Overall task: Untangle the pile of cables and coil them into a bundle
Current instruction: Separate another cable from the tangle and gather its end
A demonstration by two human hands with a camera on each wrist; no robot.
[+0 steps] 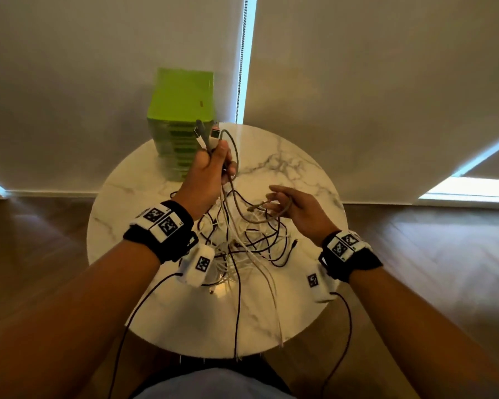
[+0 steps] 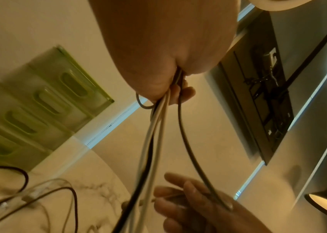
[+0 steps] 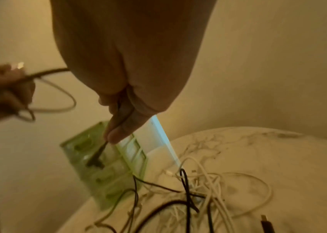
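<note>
- The left hand (image 1: 206,168) is raised above the far side of the round marble table (image 1: 306,156), fingers curled tight round a bunch of cable ends whose connectors (image 1: 206,133) stick up out of the fist
- From that fist white, black and grey-brown strands hang down to the tangled pile of cables (image 1: 248,240) on the middle of the tabletop; some trail over the near edge
- The right hand (image 1: 296,207) is lower, above the pile, with fingers loosely spread; the grey-brown cable (image 1: 258,218) loops from the left fist to it
- In the right wrist view the thumb and a finger (image 3: 118,130) pinch that cable, its plug end (image 3: 94,163) dangling below
- A stack of green trays (image 1: 182,122) stands at the far left of the table, clear of the pile
- A black connector (image 3: 266,223) lies on the marble beside the tangle
</note>
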